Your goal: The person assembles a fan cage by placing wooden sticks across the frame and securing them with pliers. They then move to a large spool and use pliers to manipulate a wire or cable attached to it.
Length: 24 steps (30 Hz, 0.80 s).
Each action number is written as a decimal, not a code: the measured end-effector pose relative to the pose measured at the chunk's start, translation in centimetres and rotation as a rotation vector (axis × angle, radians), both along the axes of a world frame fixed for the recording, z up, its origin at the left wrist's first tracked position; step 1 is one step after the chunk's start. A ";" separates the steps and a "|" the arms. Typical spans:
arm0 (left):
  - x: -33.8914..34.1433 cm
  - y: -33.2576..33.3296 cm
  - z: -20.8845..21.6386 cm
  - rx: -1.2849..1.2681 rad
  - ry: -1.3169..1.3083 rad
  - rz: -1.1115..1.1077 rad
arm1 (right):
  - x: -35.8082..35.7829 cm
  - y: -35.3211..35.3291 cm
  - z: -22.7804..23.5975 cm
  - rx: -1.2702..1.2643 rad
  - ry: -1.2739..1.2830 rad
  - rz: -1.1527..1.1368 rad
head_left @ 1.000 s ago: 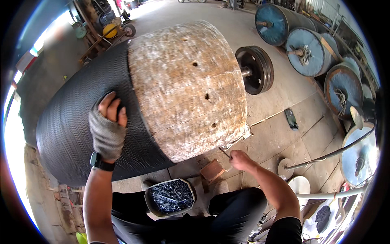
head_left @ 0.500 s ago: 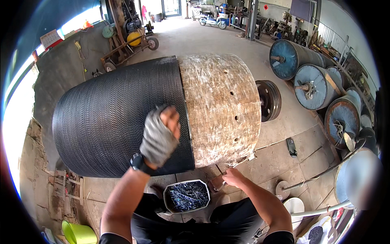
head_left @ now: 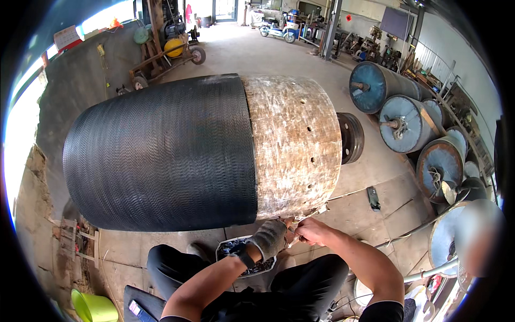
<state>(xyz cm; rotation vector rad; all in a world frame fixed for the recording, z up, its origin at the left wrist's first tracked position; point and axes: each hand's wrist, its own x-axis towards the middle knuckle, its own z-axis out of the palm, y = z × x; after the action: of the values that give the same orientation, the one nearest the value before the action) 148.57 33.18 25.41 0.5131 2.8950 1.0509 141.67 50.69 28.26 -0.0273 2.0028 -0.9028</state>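
Note:
A large drum lies on its side in front of me. Fine black ridges cover its left part (head_left: pixel 161 155), while the right part (head_left: pixel 295 145) is a worn, whitish-brown surface with several small holes. At the drum's lower edge my two hands meet, close together. My left hand (head_left: pixel 268 240), in a grey glove that leaves the fingertips bare, has its fingers bent toward my right hand. My right hand (head_left: pixel 313 232), bare, is closed with the fingertips pinched near a pale strip. What each holds is too small to make out. Under my left wrist stands a box (head_left: pixel 256 274) of small metal pieces, like nails.
A dark wheel (head_left: pixel 351 138) sits at the drum's right end. Several blue-grey rollers (head_left: pixel 399 126) lie along the right. A dark phone-like object (head_left: pixel 373 198) is on the floor. A green bucket (head_left: pixel 95 307) stands at lower left, near a phone (head_left: pixel 140 311) on a dark surface.
My left hand has come down off the black ridged surface and moved right, to my right hand at the drum's lower edge. My right hand stays near the same place. The view has shifted slightly.

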 end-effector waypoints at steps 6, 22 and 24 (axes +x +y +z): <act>-1.5 2.1 -3.8 0.026 0.226 -0.167 | 0.7 0.6 3.6 -0.088 0.002 0.029; -1.5 1.6 -3.1 0.072 0.348 0.100 | -2.3 7.5 9.3 -0.518 0.635 -0.387; -1.8 0.9 -3.9 0.118 0.267 0.150 | -6.5 12.9 7.0 -0.431 0.963 -0.603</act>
<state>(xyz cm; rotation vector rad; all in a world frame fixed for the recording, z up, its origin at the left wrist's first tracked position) 146.80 34.03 21.51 0.4798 3.1596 1.2716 135.18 63.56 35.26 -0.1234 2.6906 -1.9775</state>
